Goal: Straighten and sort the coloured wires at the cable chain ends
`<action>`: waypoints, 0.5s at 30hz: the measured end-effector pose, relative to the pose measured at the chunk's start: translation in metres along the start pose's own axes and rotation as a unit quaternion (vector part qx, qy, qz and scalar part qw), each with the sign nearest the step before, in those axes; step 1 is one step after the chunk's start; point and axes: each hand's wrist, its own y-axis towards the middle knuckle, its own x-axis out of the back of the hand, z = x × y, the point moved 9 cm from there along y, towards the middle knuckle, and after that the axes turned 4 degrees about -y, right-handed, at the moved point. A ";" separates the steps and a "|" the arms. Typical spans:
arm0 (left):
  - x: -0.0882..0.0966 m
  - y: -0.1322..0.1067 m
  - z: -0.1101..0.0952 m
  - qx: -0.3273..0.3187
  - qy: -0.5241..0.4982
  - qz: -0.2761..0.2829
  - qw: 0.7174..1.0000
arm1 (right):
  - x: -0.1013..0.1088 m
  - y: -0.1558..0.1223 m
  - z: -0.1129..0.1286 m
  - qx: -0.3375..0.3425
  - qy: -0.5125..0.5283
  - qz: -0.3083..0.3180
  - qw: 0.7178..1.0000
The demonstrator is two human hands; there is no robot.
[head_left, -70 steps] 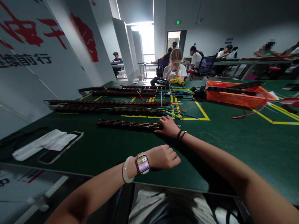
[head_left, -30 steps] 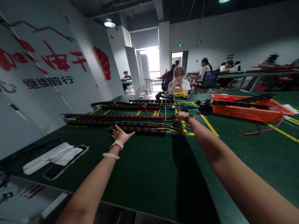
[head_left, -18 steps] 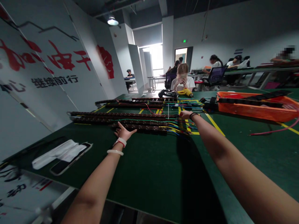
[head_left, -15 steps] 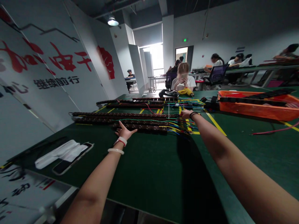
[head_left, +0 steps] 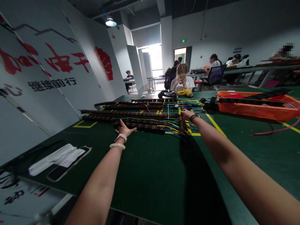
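Long dark strips (head_left: pixel 105 119) with rows of small metallic spots lie side by side across the green table. Blue, yellow, red and green wires (head_left: pixel 172 127) come out of their right ends. My left hand (head_left: pixel 125 128) rests on the near side of the strips, its thumb and fingers spread. At the right end of the bundle, my right hand (head_left: pixel 187 114) has its fingers closed; what is between them is too small to make out. A thin white upright piece (head_left: pixel 168 112) stands close to that hand, among the strips.
More strips (head_left: pixel 136 106) lie farther back. A yellow heat gun (head_left: pixel 185 92) is near a person (head_left: pixel 182 82) seated across the table. At right stands an orange basket (head_left: pixel 257 111) holding dark strips. A phone (head_left: pixel 56 172) and white paper (head_left: pixel 53 159) lie at left. Yellow tape (head_left: pixel 215 124) marks the table.
The near bundle of strips has slid to the right, showing more yellow tape at its left end. Both hands keep much the same pose. The view has shifted slightly.
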 end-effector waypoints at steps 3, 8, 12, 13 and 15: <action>-0.002 0.003 -0.001 0.003 0.002 0.004 1.000 | -0.007 0.029 0.004 0.039 -0.025 0.024 0.999; -0.004 0.003 0.000 0.004 0.004 0.000 1.000 | 0.010 0.056 0.002 0.050 -0.059 -0.019 0.997; -0.006 0.006 0.001 0.003 0.014 -0.005 1.000 | 0.050 0.074 0.005 0.088 -0.081 -0.057 0.991; -0.006 0.007 0.001 0.003 0.018 -0.006 1.000 | 0.060 0.077 0.007 0.101 -0.086 -0.062 0.989; -0.006 0.009 0.001 0.007 0.025 -0.008 1.000 | 0.078 0.081 0.011 0.123 -0.095 -0.074 0.985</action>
